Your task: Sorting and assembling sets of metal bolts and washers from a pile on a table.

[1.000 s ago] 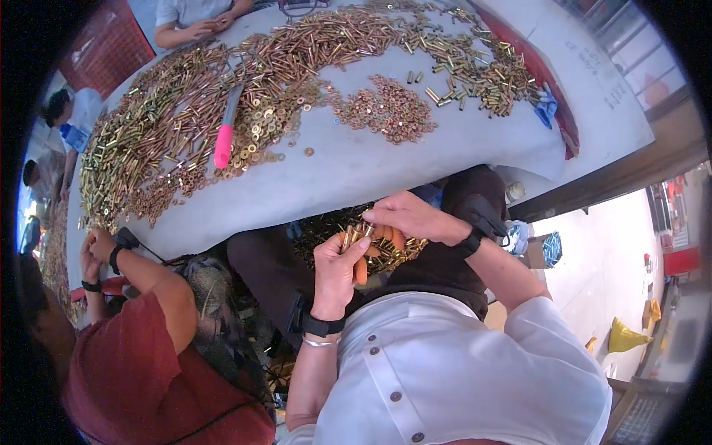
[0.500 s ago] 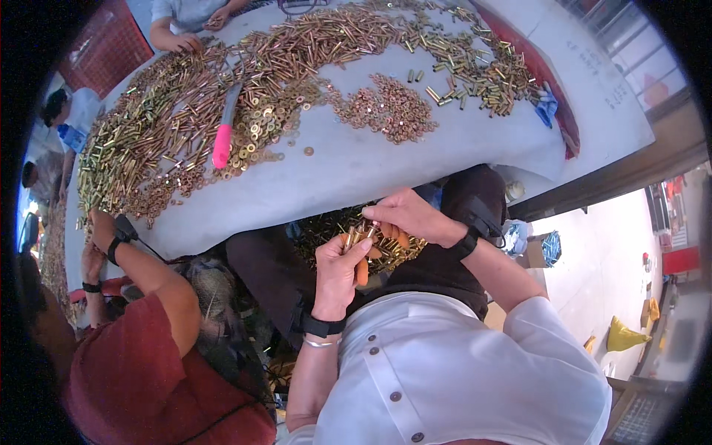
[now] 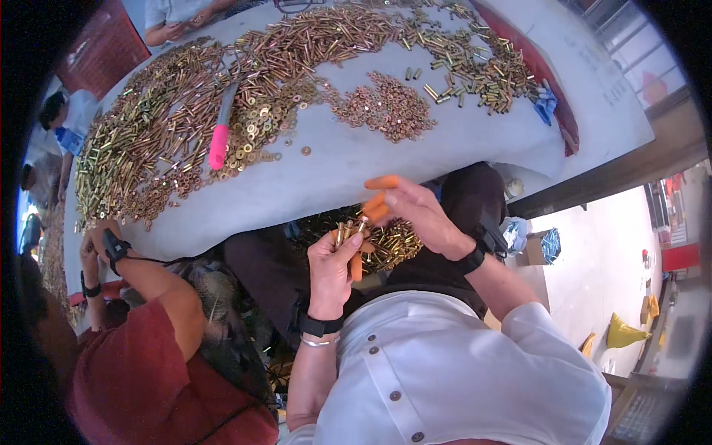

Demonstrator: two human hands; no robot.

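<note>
My left hand [image 3: 328, 274] is closed around several small brass-coloured bolts [image 3: 345, 231], which stick up past the thumb; one carries a lighter, silvery piece at its top. Orange finger covers show on its fingers. Just up and right of the bolts, my right hand [image 3: 424, 216] has its orange-covered fingers stretched apart, slightly smeared by motion, and I see nothing in them. Below both hands, between my legs, lies a heap of brass-coloured metal pieces [image 3: 397, 248], partly hidden by the hands.
On the pale-covered table [image 3: 326, 174] lie a long pile of brass-coloured bolts [image 3: 297, 44], washers [image 3: 259, 130], small coppery nuts [image 3: 389, 111] and metal sleeves [image 3: 493, 81]. A tool with a pink handle [image 3: 218, 147] rests among them. A co-worker in a red shirt [image 3: 141, 363] sits close at left.
My right hand has lifted away from the bolts, up and to the right, and its fingers have spread. The left hand has shifted slightly left, still holding the bolts.
</note>
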